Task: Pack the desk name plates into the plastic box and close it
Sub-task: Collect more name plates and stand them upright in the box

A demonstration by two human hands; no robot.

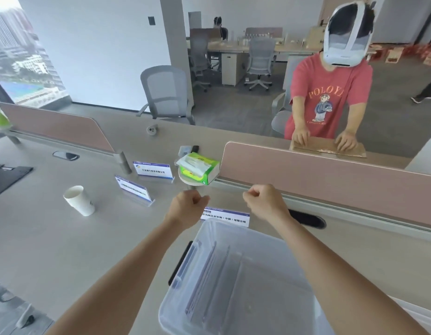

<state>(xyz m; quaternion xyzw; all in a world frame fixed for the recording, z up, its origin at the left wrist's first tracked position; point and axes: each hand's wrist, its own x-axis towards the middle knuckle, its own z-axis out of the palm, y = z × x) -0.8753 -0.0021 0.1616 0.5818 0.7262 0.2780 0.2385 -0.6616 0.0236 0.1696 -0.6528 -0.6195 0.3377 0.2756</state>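
Plastic box (265, 308), lid off, at the tabletop's near edge; stacked name plates (204, 276) lay inside. Upright name plate (226, 216) stood just beyond its far rim. I kept left hand (188, 206) and right hand (261, 201) above that plate's ends, fingers curled into fists, nothing visibly held.

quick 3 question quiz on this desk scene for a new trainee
1. How many name plates stand on the desk to the left of the left hand?
2. True or false: the tissue box lies inside the plastic box.
3. Which is nearest the paper cup? A) tissue box B) a name plate C) plastic box

Key: 1. Two. 2. False; it sits by the partition. 3. B.
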